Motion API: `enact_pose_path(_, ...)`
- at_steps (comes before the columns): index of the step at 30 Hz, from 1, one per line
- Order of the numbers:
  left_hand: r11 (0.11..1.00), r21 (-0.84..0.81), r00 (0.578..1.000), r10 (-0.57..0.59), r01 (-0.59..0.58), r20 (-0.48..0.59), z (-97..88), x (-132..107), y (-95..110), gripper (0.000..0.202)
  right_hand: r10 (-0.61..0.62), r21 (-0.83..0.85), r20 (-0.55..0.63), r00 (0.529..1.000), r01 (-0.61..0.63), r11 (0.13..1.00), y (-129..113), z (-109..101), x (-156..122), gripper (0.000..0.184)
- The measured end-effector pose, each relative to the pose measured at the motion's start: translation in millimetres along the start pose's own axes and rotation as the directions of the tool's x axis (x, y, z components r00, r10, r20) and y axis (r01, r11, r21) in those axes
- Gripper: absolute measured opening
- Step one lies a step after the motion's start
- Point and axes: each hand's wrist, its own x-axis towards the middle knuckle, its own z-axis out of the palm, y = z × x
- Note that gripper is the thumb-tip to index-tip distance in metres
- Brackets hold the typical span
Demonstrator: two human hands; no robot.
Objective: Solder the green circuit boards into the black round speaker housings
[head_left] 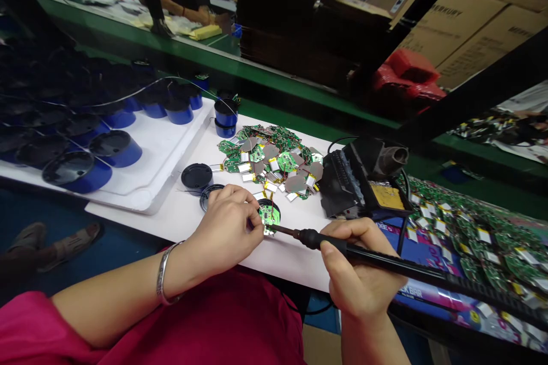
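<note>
My right hand (pixel 363 268) is wrapped round the black handle of a soldering iron (pixel 317 239), its thumb on top. The iron's tip touches or nearly touches a green circuit board (pixel 269 215), which sits in a round black housing. My left hand (pixel 226 225) is closed in a pinch at the left edge of that board; what its fingertips hold is hidden. Partly behind the left hand lies a dark ring-shaped part (pixel 206 198). Just beyond is a round black cap (pixel 197 175).
A heap of circuit boards with small silver batteries (pixel 274 162) lies behind my hands. At right stands a black soldering-iron stand (pixel 363 182) with a yellow sponge; more boards (pixel 479 239) lie beyond. Blue cups (pixel 115 148) crowd a white foam tray (pixel 166 177) at left. Another person works across the bench.
</note>
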Motion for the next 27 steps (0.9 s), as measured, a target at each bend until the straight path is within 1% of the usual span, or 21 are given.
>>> enact_pose_path(10,1.000,0.009,1.000,0.003,-0.003,0.003,0.0,0.5,0.0,0.017,0.009,0.029,0.045,0.999,-0.011,1.000,1.6,-0.9,1.0,0.011)
enact_pose_path(21,1.000,0.021,1.000,-0.002,0.002,0.007,0.8,1.5,-0.1,0.017,-0.059,0.048,0.119,0.991,0.054,0.997,0.3,-2.4,0.9,0.013)
enact_pose_path(27,1.000,0.025,1.000,-0.011,0.011,0.006,0.7,2.1,0.6,0.017,-0.087,0.055,0.116,0.989,0.081,0.995,-0.5,-2.5,-0.2,0.013)
